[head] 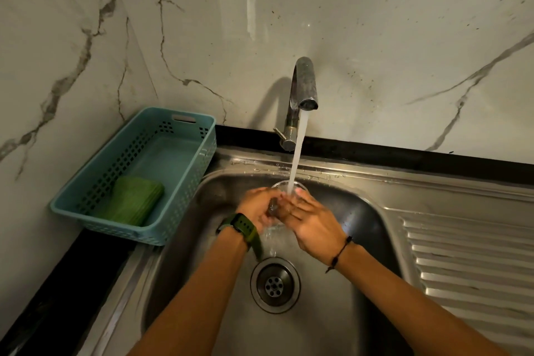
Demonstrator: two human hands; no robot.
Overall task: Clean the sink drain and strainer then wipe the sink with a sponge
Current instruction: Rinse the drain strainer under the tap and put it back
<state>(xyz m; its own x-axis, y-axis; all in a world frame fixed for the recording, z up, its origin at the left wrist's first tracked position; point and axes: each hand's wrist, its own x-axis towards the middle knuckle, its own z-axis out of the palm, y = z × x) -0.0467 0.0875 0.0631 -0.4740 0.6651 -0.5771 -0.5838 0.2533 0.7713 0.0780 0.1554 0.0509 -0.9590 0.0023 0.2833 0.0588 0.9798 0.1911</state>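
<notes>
Looks like mid-rinse: the strainer (278,205) is gripped between the left hand (260,206) and right hand (310,221) under the running tap (303,87), above the open drain (274,285). The sponge (131,201) is parked in the basket (179,191), so wiping probably isn't started.

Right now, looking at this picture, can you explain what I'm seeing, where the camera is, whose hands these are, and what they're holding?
There is no machine here. A person wears a camera on the head, so the one picture looks forward and down over their own arms into a steel sink.

The tap is running. The left hand, with a green watch on its wrist, and the right hand together hold a round metal piece under the water, probably the strainer; it is mostly hidden. Nearer the camera, the drain sits open in the sink floor.

Left of the sink, a blue basket on the counter holds a green sponge, not yet used.
</notes>
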